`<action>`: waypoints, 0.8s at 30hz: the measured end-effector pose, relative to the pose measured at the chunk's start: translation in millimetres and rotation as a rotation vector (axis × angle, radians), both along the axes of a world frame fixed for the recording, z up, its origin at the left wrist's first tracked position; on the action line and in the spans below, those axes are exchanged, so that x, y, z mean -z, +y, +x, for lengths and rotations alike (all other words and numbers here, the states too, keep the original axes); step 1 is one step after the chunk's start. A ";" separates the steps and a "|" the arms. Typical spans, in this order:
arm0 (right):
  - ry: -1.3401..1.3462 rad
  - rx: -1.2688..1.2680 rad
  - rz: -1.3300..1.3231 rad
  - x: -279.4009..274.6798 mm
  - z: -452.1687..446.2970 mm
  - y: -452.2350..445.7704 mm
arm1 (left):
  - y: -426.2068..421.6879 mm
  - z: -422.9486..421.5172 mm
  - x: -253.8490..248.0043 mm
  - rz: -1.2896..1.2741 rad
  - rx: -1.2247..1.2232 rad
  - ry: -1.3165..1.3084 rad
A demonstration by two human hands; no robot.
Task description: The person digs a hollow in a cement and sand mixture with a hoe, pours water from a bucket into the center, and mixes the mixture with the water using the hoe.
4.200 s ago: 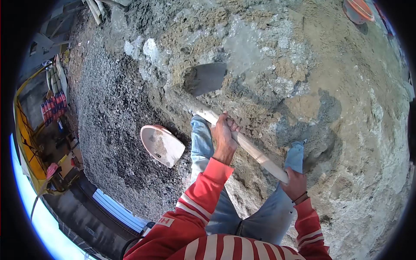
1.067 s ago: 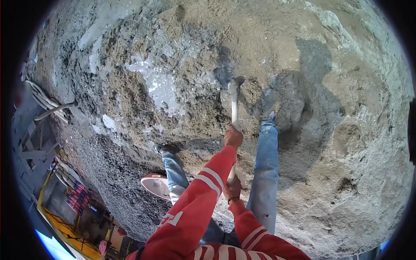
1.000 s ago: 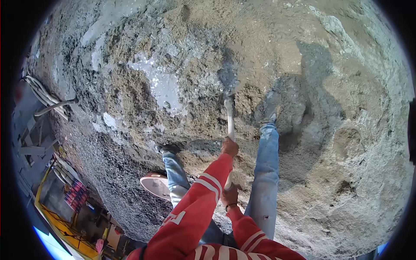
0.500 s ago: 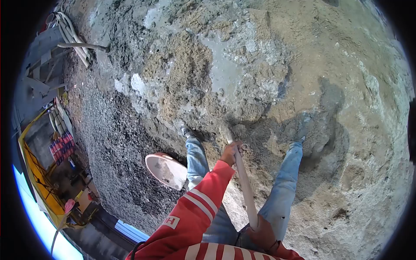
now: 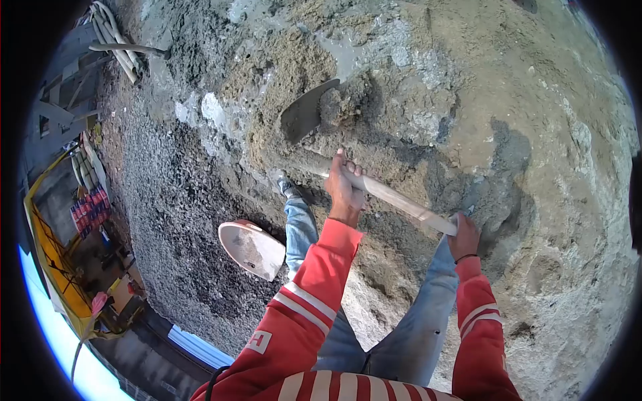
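A wooden shovel handle [image 5: 408, 204] slants from upper left to lower right in front of my legs. My left hand [image 5: 346, 186] is wrapped round its upper part, near the blade. Round the handle's lower right end my right hand [image 5: 463, 238] is closed. The metal blade [image 5: 309, 112] is tilted over the wet sand and cement mix [image 5: 287, 73]. A clump of damp material [image 5: 348, 103] lies at the blade's right side, partly in shadow. Beside my left leg a pale pink scoop-shaped pan [image 5: 253, 248] rests on the gravel.
Dark gravel [image 5: 180, 214] spreads on the left. Poles [image 5: 115, 41] lie at the upper left, and a yellow frame [image 5: 57, 267] with stacked red packages [image 5: 90, 210] stands at the far left. Pale, uneven sand [image 5: 568, 267] rises on the right. My feet straddle the mound.
The blade has come up out of the mix and swung to the upper left. My right hand has moved up and right with the handle end, and the handle now lies flatter.
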State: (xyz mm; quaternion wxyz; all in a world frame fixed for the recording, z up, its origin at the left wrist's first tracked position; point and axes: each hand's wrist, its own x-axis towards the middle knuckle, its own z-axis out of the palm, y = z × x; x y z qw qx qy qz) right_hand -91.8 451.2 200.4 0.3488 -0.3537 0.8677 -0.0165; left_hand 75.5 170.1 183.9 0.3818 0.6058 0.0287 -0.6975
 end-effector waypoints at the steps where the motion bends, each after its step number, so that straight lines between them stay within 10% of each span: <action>1: -0.004 -0.003 -0.011 -7.0 -11.1 7.3 | -0.9 6.5 -1.0 0.007 -0.079 0.057; 10: -0.355 0.375 -0.317 -153.2 -53.4 -49.6 | 170.9 88.1 45.4 0.342 -0.576 0.142; 12: -0.469 1.242 -0.743 -114.8 -25.9 -38.6 | 232.9 107.7 56.7 0.439 -0.713 0.060; 16: -0.442 1.773 -0.526 -19.7 53.5 -21.5 | 323.0 154.2 67.6 0.523 -0.890 0.085; 24: -0.488 1.193 -0.451 109.6 134.9 -195.1 | 333.5 231.4 215.5 0.864 -0.870 0.090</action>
